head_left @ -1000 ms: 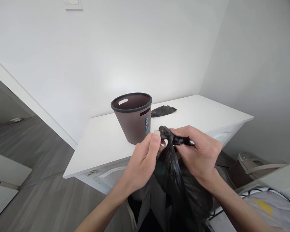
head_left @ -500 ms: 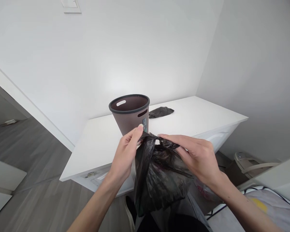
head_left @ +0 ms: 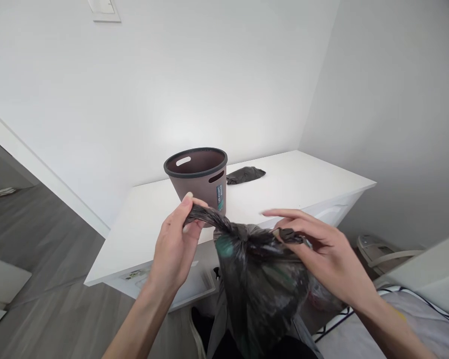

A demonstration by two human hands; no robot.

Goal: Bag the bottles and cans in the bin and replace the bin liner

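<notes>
A filled black plastic bag hangs between my hands, in front of the white cabinet's near edge. My left hand pinches one twisted end of it, stretched out to the left. The other end is gripped between the thumb and fingers of my right hand, whose index finger points out straight. The plastic is gathered into a twist at the top middle. Behind my left hand a brown bin with a dark rim stands upright on the cabinet top. A flat black piece of plastic lies beside the bin.
The white cabinet top runs along the wall. At the lower right are a beige object with a curved handle and light bedding. A shoe shows below on the grey floor.
My hands have moved apart, pulling the bag's ends outward. The left end is now longer and tauter, and the gathered plastic between my hands has tightened.
</notes>
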